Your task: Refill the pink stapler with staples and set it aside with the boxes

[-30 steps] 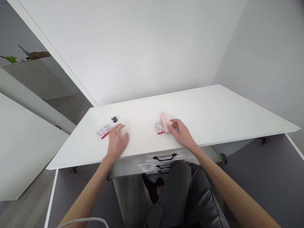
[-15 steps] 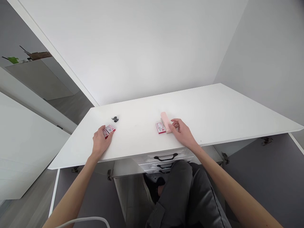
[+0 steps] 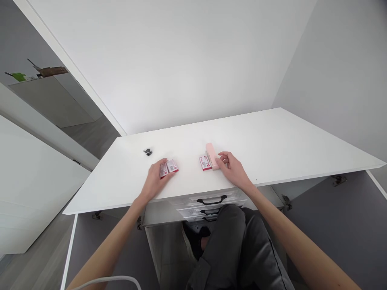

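Desk [image 3: 281, 141]: white, smooth, flat; straight near edge passing beneath both wrists, far edge along the pale wall [image 3: 196, 72].
Open room: wide stretch right of the right hand [image 3: 230, 167], out to the right edge; narrower gap between the paired boxes [image 3: 172, 166] and the single box [image 3: 205, 162].
Left hand [image 3: 155, 177]: grasping the paired boxes, thumb along the near side.
Paired boxes: small, flat-faced, white with red print and red sides; toward the near edge, left of the single box.
Right hand: thumb touching the near end of the stapler [image 3: 211, 152], fingers curled just right; cannot tell whether gripping.
Stapler: long, pink, smooth, pointing toward the wall.
Single box: red and white, just left of the stapler.
Drawers [image 3: 208, 200]: below the near edge, with curved black handles.
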{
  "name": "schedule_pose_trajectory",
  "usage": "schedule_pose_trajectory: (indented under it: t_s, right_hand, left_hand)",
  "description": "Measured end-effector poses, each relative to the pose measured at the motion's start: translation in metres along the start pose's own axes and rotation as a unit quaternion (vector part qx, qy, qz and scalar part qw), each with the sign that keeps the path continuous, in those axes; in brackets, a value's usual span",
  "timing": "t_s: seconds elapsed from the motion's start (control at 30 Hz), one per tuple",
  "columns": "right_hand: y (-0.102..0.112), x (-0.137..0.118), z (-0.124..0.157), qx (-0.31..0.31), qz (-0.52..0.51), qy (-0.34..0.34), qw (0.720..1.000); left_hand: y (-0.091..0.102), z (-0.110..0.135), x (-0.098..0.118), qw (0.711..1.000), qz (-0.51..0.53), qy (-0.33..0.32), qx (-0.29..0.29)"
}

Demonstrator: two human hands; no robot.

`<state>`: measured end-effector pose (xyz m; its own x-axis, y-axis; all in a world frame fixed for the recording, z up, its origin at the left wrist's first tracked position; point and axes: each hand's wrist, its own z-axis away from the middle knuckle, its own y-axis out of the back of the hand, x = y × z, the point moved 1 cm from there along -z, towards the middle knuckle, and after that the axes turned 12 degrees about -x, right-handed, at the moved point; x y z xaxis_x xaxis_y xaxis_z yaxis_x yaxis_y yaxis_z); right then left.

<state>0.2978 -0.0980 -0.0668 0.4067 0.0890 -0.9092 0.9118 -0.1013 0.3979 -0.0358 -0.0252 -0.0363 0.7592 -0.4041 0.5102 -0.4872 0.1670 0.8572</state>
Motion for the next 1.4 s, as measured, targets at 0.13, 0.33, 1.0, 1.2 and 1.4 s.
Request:
schedule_pose_trajectory:
  t_s: [0.13,0.33,1.0,1.2,1.4]
  right_hand:
    - [0.0,0.001,-0.001,0.0,0.002,0.001,1.0]
    - [0.0,0.002,-0.003,0.006,0.005,0.008,1.0]
    - [0.001,0.003,-0.006,0.007,0.004,0.011,1.0]
    - [0.001,0.002,-0.006,0.014,-0.011,0.013,1.0]
    - [0.002,0.001,-0.006,0.012,-0.008,0.007,1.0]
  left_hand:
    - [-0.032,-0.015,0.04,0.997,0.032,-0.07,-0.027]
    - [-0.059,-0.037,0.079,0.989,0.044,-0.132,-0.042]
    - [-0.071,-0.058,0.098,0.979,0.082,-0.18,0.044]
    - [-0.074,-0.071,0.108,0.979,0.084,-0.185,0.008]
    - [-0.066,-0.063,0.096,0.972,0.055,-0.227,-0.018]
